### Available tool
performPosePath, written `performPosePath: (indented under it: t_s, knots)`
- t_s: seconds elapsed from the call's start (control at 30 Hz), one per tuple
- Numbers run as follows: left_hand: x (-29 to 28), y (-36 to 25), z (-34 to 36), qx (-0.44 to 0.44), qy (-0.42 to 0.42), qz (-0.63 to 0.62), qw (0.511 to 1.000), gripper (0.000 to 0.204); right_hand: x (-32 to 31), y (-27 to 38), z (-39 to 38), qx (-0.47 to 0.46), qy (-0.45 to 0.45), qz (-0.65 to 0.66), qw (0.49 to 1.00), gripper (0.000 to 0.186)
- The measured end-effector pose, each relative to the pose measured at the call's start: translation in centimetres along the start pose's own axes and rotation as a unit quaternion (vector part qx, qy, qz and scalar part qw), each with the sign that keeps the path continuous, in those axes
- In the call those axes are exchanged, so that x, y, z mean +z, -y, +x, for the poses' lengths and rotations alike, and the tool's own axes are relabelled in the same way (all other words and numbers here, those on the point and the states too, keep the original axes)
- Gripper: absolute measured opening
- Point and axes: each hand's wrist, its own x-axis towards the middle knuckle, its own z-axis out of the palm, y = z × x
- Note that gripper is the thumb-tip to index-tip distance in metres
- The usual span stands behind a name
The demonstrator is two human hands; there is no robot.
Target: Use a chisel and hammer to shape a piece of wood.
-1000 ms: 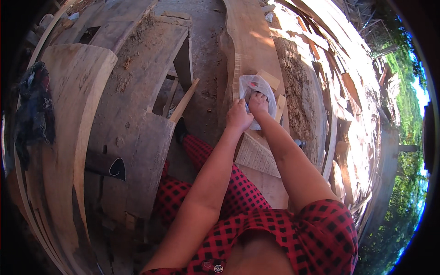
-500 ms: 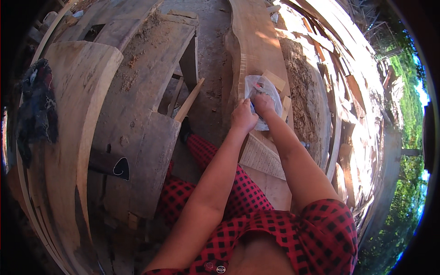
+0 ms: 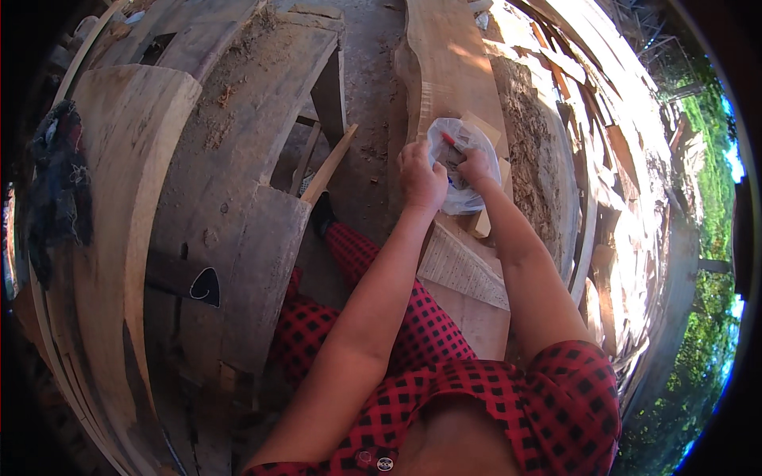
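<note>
"What lay around the person?"

"Nearest was the checked clothing (image 3: 429, 317), red and black. Beyond it came a speckled board (image 3: 462, 262), then a small wood block (image 3: 480, 224) just below the plastic bag (image 3: 468, 204) and another block (image 3: 506, 176) at its right. To the left, a stick (image 3: 329, 168) leaned up past the edge of the worn bench (image 3: 230, 159)."

"And the bag itself?"

"It was between the two hands, over the long plank (image 3: 452, 71), its mouth spread wide. A red thing (image 3: 449, 139) showed inside."

"How were the hands?"

"Both arms stretched forward. The left hand (image 3: 422, 176) had its fingers curled and clamped on the bag's left rim. The right hand (image 3: 476, 165) reached in over the right side, fingers down by the red thing; they were partly hidden, so I couldn't tell whether they gripped it."

"What edges and room were there?"

"The blocks and a rough, bark-like slab (image 3: 524, 143) crowded the right. On the left, past the plank's wavy edge, a strip of floor (image 3: 369, 119) ran away toward the top, with the bench along its far side. Farther right lay scrap wood (image 3: 607, 159), then green trees (image 3: 706, 151)."
</note>
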Motion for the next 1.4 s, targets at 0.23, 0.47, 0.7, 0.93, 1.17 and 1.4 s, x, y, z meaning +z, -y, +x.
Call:
performPosePath:
  t_s: [0.23, 0.47, 0.7, 0.93, 1.17, 1.4]
  knots:
    - [1.3, 0.8, 0.3, -0.314, 0.16, -0.56, 0.75, 0.042, -1.2, -0.4, 0.6, 0.04, 0.139, 0.185, 0.972, 0.026]
    - [2.8, 1.9, -1.2, -0.423, 0.162, -0.595, 0.664, 0.057, -2.0, -3.2, 1.2, -0.312, 0.093, -0.098, 0.94, 0.029]
    - [3.3, 0.9, -1.3, -0.442, 0.142, -0.647, 0.605, 0.044, -8.4, 5.4, -2.7, 0.117, 0.238, 0.463, 0.846, 0.017]
    - [2.8, -1.6, -2.3, -0.445, 0.163, -0.714, 0.515, 0.029, -10.5, 7.4, -6.9, 0.019, 0.159, 0.283, 0.946, 0.019]
    - [-0.3, -3.2, -4.3, -0.411, 0.208, -0.716, 0.525, 0.03, -17.9, 8.8, -13.5, -0.002, 0.158, 0.448, 0.88, 0.028]
    - [-4.2, -5.3, -6.9, -0.435, 0.211, -0.612, 0.626, 0.028, -18.6, 2.0, -24.0, -0.027, 0.04, 0.242, 0.969, 0.033]
